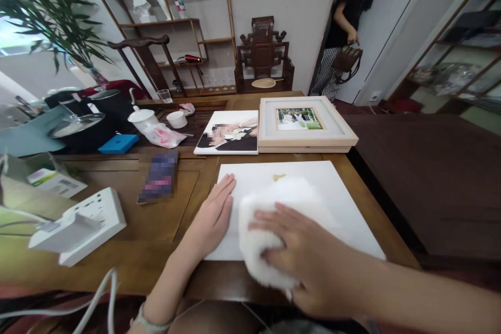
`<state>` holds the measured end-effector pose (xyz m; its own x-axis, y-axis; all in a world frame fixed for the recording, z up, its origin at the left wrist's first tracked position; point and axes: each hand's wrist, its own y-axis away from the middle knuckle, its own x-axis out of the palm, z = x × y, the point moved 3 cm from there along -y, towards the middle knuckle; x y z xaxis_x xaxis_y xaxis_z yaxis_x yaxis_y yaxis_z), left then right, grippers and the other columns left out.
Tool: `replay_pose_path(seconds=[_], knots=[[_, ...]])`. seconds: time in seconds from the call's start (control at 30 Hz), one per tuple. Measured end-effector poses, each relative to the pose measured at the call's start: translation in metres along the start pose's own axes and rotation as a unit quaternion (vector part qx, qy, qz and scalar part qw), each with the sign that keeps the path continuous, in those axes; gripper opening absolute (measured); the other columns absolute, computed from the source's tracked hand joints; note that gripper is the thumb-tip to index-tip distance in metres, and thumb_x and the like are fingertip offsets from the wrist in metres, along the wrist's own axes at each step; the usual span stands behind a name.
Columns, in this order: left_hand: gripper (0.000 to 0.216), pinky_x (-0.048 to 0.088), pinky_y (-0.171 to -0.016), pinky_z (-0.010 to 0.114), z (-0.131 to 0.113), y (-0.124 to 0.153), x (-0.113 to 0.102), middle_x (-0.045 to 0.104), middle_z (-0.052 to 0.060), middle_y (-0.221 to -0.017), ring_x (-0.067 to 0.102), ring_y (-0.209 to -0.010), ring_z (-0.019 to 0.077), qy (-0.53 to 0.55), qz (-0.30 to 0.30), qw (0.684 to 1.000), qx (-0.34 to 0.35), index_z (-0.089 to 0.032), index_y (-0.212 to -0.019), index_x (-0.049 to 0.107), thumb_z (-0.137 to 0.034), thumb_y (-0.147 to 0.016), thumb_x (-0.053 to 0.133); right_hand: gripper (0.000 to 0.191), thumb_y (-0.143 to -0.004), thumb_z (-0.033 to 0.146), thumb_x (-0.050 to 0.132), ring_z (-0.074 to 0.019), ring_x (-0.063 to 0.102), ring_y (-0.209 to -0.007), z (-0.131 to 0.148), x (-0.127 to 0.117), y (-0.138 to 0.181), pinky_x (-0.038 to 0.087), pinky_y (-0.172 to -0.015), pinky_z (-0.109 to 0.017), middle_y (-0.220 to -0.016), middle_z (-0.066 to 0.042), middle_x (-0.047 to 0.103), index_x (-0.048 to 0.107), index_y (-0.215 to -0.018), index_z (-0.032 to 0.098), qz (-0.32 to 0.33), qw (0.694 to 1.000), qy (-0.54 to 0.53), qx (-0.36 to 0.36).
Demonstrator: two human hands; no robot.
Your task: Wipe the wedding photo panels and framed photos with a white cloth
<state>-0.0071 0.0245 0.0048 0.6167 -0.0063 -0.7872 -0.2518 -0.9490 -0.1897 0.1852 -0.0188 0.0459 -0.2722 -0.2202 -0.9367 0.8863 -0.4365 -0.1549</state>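
Note:
A flat white panel (336, 193) lies on the wooden table in front of me, with a small tan stain (279, 177) near its far edge. My left hand (214, 214) rests flat on the panel's left edge, fingers together and stretched out. In my right hand (301, 250) is a fluffy white cloth (254, 214), pressed on the middle of the panel and hanging over its near edge. That hand is slightly blurred, and its fingers curl over the cloth. Beyond the panel are a photo print (230, 133) and a light wood picture frame (270, 133) holding a photo.
On the left stand a white power strip (105, 209), an open box (58, 182), a blue block (118, 143), a black pot (78, 133) and a white teapot (141, 117). A wooden chair (264, 52) is behind the table. Another person (352, 10) stands back right, holding a bag.

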Motion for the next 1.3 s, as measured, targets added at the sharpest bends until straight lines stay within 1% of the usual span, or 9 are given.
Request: replay_pose_path(seconds=[0.17, 0.27, 0.47, 0.67, 0.8, 0.87, 0.97, 1.1, 1.3], knots=[[0.051, 0.023, -0.117, 0.041, -0.002, 0.000, -0.002, 0.042, 0.014, -0.147, 0.032, -0.139, 0.0205, 0.014, -0.007, 1.000, -0.004, -0.004, -0.134, 0.047, -0.033, -0.097, 0.029, 0.035, -0.076, 0.015, 0.053, -0.0343, 0.032, -0.134, -0.041, -0.006, -0.033, 0.019, -0.110, -0.055, -0.136, -0.025, 0.045, 0.062, -0.110, 0.009, -0.052, 0.986, 0.048, 0.153], [0.050, 0.023, -0.117, 0.040, -0.003, 0.001, -0.004, 0.043, 0.013, -0.146, 0.034, -0.139, 0.0198, 0.038, -0.016, 0.999, -0.006, -0.005, -0.135, 0.046, -0.033, -0.097, 0.029, 0.042, -0.076, 0.017, 0.055, -0.0405, 0.029, -0.133, -0.038, 0.001, -0.051, 0.020, -0.106, -0.061, -0.138, -0.029, 0.040, 0.058, -0.117, 0.008, -0.038, 0.981, 0.088, 0.166], [0.051, 0.022, -0.117, 0.036, -0.004, 0.005, -0.009, 0.035, 0.011, -0.151, 0.030, -0.140, 0.0179, 0.089, -0.052, 0.995, 0.001, -0.008, -0.140, 0.038, -0.034, -0.097, 0.032, 0.033, -0.074, 0.033, 0.065, -0.0419, 0.035, -0.129, 0.001, 0.007, -0.049, 0.021, -0.105, -0.060, -0.134, -0.025, 0.046, 0.066, -0.102, 0.014, 0.038, 0.996, 0.073, -0.018], [0.050, 0.027, -0.115, 0.040, -0.005, 0.004, -0.009, 0.049, 0.011, -0.142, 0.041, -0.135, 0.0200, 0.084, -0.048, 0.995, -0.009, -0.010, -0.134, 0.048, -0.036, -0.098, 0.024, 0.034, -0.067, 0.035, 0.069, -0.0301, 0.036, -0.132, 0.008, -0.002, -0.016, 0.014, -0.113, -0.046, -0.132, -0.013, 0.053, 0.065, -0.097, 0.020, 0.067, 0.982, -0.039, -0.173], [0.044, 0.027, -0.115, 0.043, -0.002, 0.000, -0.005, 0.053, 0.012, -0.138, 0.044, -0.132, 0.0219, 0.043, -0.029, 0.999, 0.002, -0.010, -0.126, 0.056, -0.033, -0.095, 0.035, 0.023, -0.065, 0.020, 0.064, -0.0254, 0.052, -0.115, -0.013, -0.015, -0.008, 0.028, -0.107, -0.038, -0.115, -0.013, 0.062, 0.063, -0.087, 0.016, 0.062, 0.992, -0.098, -0.049], [0.041, 0.028, -0.115, 0.043, -0.001, -0.001, -0.004, 0.054, 0.012, -0.137, 0.045, -0.132, 0.0220, 0.031, -0.030, 0.999, 0.010, -0.011, -0.124, 0.059, -0.030, -0.094, 0.039, 0.021, -0.068, 0.020, 0.061, -0.0270, 0.058, -0.100, -0.029, -0.019, -0.011, 0.043, -0.091, -0.039, -0.103, -0.014, 0.064, 0.062, -0.088, 0.015, 0.051, 0.993, -0.094, 0.058], [0.039, 0.029, -0.114, 0.044, -0.001, 0.000, -0.003, 0.054, 0.012, -0.137, 0.045, -0.132, 0.0217, 0.026, -0.030, 0.999, 0.010, -0.012, -0.124, 0.059, -0.028, -0.093, 0.041, 0.025, -0.077, 0.028, 0.053, -0.0267, 0.059, -0.084, -0.052, -0.025, -0.026, 0.047, -0.069, -0.034, -0.091, -0.013, 0.062, 0.059, -0.098, 0.015, 0.012, 0.984, -0.065, 0.168], [0.041, 0.030, -0.114, 0.044, -0.004, 0.000, -0.005, 0.052, 0.012, -0.138, 0.044, -0.132, 0.0220, 0.020, -0.029, 0.999, 0.006, -0.013, -0.128, 0.056, -0.028, -0.093, 0.040, 0.023, -0.084, 0.026, 0.042, -0.0266, 0.058, -0.085, -0.073, -0.030, -0.069, 0.042, -0.065, -0.031, -0.094, -0.014, 0.062, 0.055, -0.099, 0.014, -0.034, 0.982, -0.036, 0.184], [0.039, 0.032, -0.112, 0.046, -0.008, 0.000, -0.007, 0.053, 0.009, -0.138, 0.046, -0.131, 0.0228, 0.016, -0.029, 0.999, 0.010, -0.018, -0.127, 0.057, -0.026, -0.095, 0.037, 0.017, -0.082, 0.024, 0.044, -0.0242, 0.058, -0.082, -0.083, -0.022, -0.124, 0.040, -0.065, -0.029, -0.092, -0.012, 0.064, 0.056, -0.090, 0.015, -0.028, 0.991, -0.014, 0.127]])
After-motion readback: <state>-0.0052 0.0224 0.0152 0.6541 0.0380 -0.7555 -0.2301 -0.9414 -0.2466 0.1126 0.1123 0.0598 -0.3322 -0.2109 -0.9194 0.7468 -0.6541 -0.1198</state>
